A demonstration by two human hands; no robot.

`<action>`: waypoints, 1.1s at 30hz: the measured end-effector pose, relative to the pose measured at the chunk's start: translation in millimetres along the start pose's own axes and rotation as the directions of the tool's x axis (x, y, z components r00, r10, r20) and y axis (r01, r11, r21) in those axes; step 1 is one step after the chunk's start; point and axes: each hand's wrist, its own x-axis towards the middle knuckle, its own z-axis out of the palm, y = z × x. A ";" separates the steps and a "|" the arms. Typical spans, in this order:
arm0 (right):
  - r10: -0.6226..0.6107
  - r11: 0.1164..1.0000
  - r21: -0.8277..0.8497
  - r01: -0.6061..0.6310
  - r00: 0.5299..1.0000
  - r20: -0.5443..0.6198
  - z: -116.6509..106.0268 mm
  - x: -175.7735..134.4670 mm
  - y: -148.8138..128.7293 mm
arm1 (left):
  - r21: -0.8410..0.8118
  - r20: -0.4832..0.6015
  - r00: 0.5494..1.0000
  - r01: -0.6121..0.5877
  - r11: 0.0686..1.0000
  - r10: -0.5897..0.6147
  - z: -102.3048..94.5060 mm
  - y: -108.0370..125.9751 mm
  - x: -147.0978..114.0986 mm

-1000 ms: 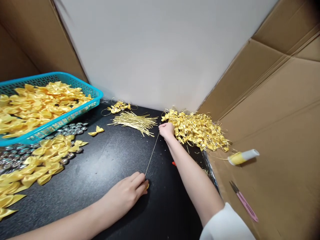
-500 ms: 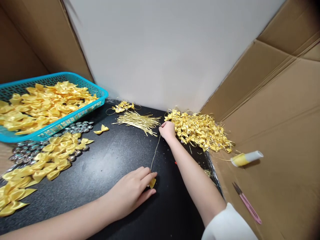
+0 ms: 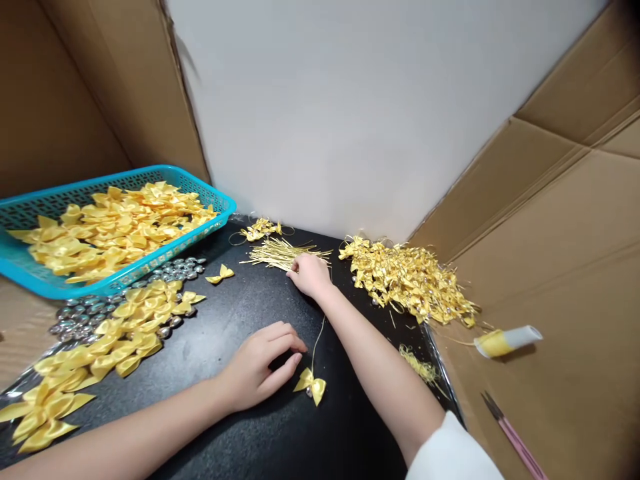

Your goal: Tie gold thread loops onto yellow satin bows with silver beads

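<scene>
My left hand (image 3: pixel 267 365) rests on the black table, thumb and fingers apart and holding nothing. Just right of its fingertips lies a yellow satin bow (image 3: pixel 311 385) with a silvery bead at its middle. A thin thread (image 3: pixel 316 343) runs up from this bow and passes out of sight under my right forearm. My right hand (image 3: pixel 311 275) reaches to the near right side of a bundle of short gold cords (image 3: pixel 275 253). Its fingers are bent together there; what is between the fingertips is hidden.
A turquoise basket (image 3: pixel 231 205) full of yellow bows stands left. Before it lie silvery beads (image 3: pixel 83 313) and loose bows (image 3: pixel 135 327). Finished bows with cord loops (image 3: pixel 410 277) are heaped right, near thread scraps (image 3: pixel 420 367), a yellow-wound tube (image 3: pixel 507 340) and pink-handled snips (image 3: pixel 515 437).
My left hand has let go of the bow and moved slightly left, leaving the bow on the table. My right hand has released the thread and moved left onto the gold cords. The view has shifted.
</scene>
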 end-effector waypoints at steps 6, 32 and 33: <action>-0.048 0.995 -0.089 0.047 0.999 0.001 -8.6 10.8 -1.8 | -0.061 -0.063 0.995 0.072 0.996 -0.075 -1.5 -2.0 1.7; -0.197 0.980 -0.079 0.181 0.865 -0.462 -25.6 -128.2 18.8 | 0.603 -0.351 0.935 0.184 0.776 0.051 -40.3 -17.7 6.8; -0.195 0.980 -0.071 0.184 0.855 -0.480 -23.6 -137.8 18.0 | 0.609 -0.304 0.951 0.151 0.779 0.054 -41.9 -17.2 6.7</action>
